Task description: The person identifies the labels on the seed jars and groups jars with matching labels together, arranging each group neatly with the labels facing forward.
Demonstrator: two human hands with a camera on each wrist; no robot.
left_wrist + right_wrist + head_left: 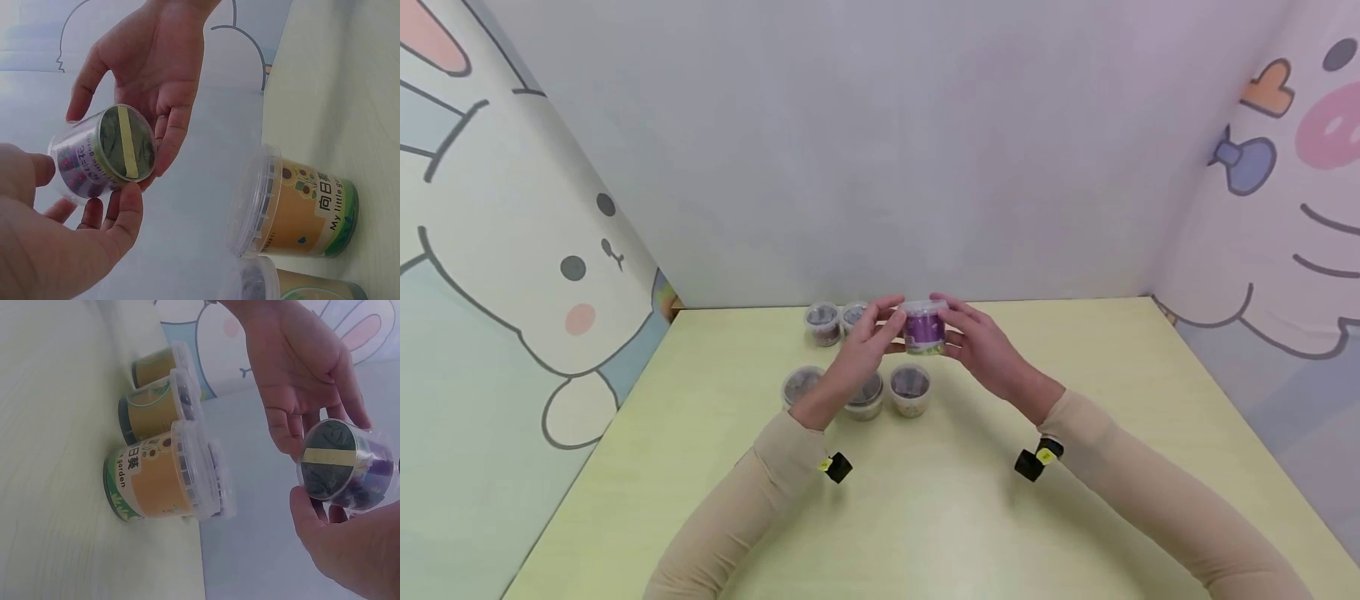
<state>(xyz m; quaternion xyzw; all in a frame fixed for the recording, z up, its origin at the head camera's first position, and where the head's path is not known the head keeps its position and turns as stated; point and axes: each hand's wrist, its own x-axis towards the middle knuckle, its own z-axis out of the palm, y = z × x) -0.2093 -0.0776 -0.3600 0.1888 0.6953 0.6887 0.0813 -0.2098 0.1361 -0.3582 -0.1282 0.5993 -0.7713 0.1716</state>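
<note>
A small clear-lidded plastic cup with a purple label is held up above the table between both hands. My left hand grips its left side with thumb and fingers, and my right hand grips the right side. Seen from below in the left wrist view, the purple cup has a dark bottom crossed by a pale yellow strip. It is tilted, its lid end away from the right wrist camera. Nearest below the hands stands a cup with an orange sunflower label, lidded and upright.
Three lidded cups form a front row, including a left cup and a middle cup partly behind my left forearm. Farther back stand a cup and another beside it. A pale wall rises behind the yellow table.
</note>
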